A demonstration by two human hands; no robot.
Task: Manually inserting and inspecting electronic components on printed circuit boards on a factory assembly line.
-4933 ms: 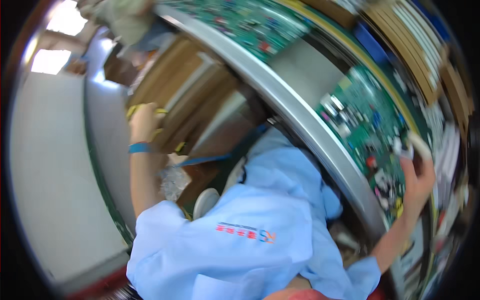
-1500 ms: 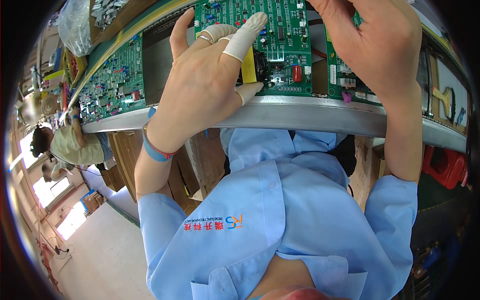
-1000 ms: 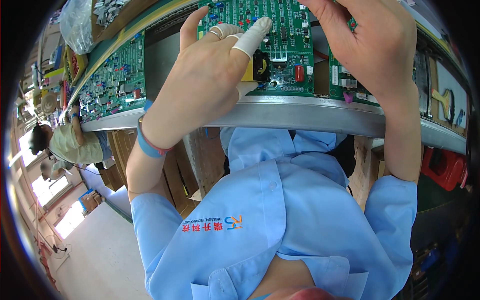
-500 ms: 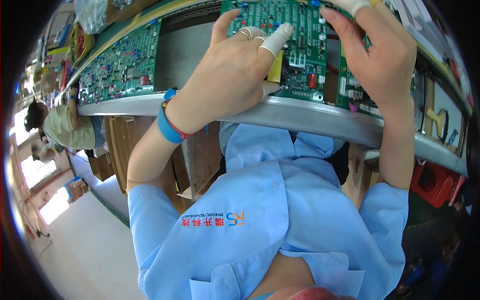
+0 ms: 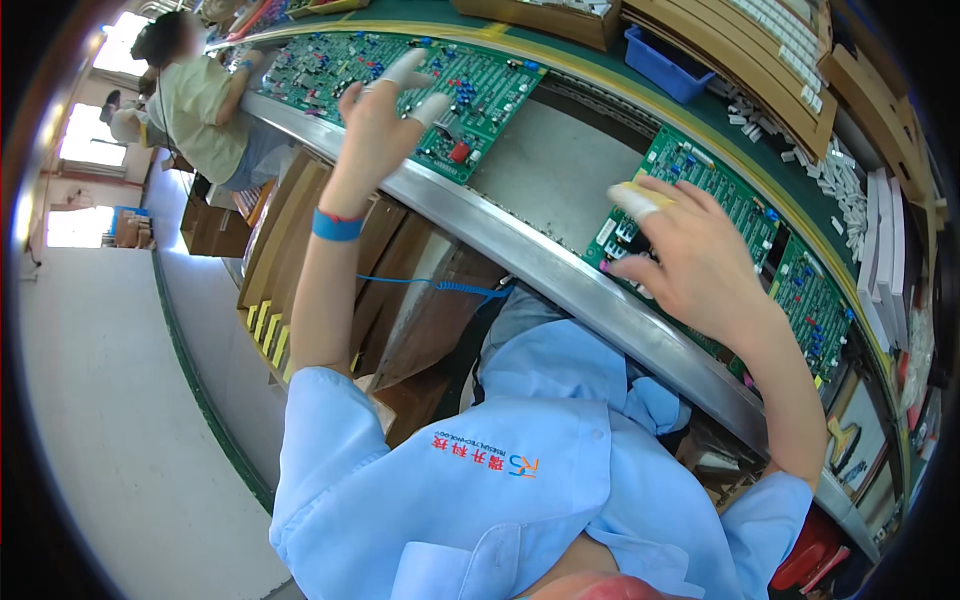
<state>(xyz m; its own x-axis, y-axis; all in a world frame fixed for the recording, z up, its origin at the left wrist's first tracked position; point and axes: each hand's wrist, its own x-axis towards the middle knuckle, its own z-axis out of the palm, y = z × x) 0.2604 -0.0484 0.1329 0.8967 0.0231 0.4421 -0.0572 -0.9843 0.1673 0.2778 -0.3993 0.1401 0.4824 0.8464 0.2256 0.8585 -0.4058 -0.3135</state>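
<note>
A green circuit board (image 5: 480,110), crowded with small parts and a red block-shaped component (image 5: 459,152), lies on the work line at the left. Over its near left part is my left hand (image 5: 380,125), fingers spread, with white finger cots on some fingertips and a blue band at the wrist. Nothing shows between its fingers. My right hand (image 5: 695,250) hovers low over another green board (image 5: 690,165), thumb and fingers apart, with white and yellow covering on a finger. Whether its fingertips touch the board's parts, I cannot tell.
A metal rail (image 5: 530,240) edges the line. Another circuit board (image 5: 815,320) lies farther right. Behind stand a blue bin (image 5: 668,65), scattered white pieces (image 5: 840,190) and cardboard trays (image 5: 740,60). A blue coiled cord (image 5: 465,288) hangs below. A person (image 5: 205,110) works at the left.
The view has turned. The board that was under my hands has shifted left, close to the boards there, leaving a gap on its right. My right hand has come over the right-hand board.
</note>
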